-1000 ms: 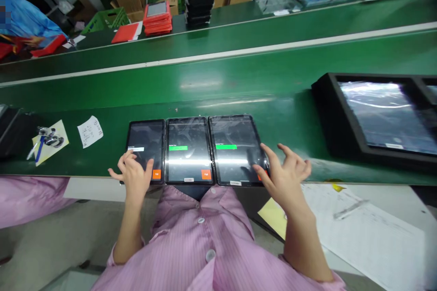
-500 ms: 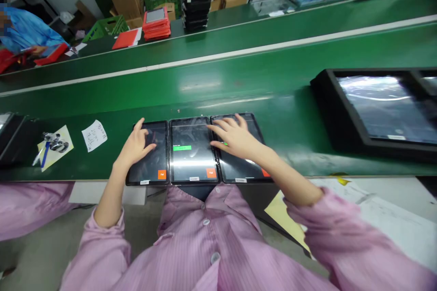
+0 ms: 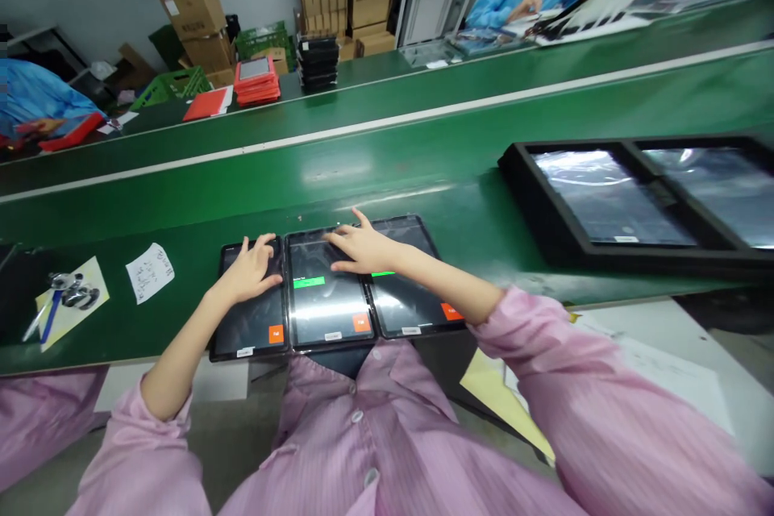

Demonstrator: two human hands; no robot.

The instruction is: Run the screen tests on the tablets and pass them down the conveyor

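Three dark tablets lie side by side at the near edge of the green bench. Over the left tablet (image 3: 251, 326) is my left hand (image 3: 249, 272), fingers spread and holding nothing. My right hand (image 3: 361, 247) reaches across the middle tablet (image 3: 320, 310) and the right tablet (image 3: 405, 306), its fingers apart; whether the fingertips touch the glass I cannot tell. Green bars glow on the middle and right screens. Each tablet has an orange button in its lower right corner and a white label at its bottom edge.
A black tray (image 3: 526, 210) with tablets stands on the right. Left are a handwritten note (image 3: 150, 272) and a yellow slip (image 3: 93, 278) with a pen. Red cases (image 3: 257, 85) and a black stack (image 3: 318, 63) sit across the belt, where two people in blue work.
My right hand has moved left, from the right tablet toward the middle one. The left hand stays over the left tablet. The view has shifted to the right.
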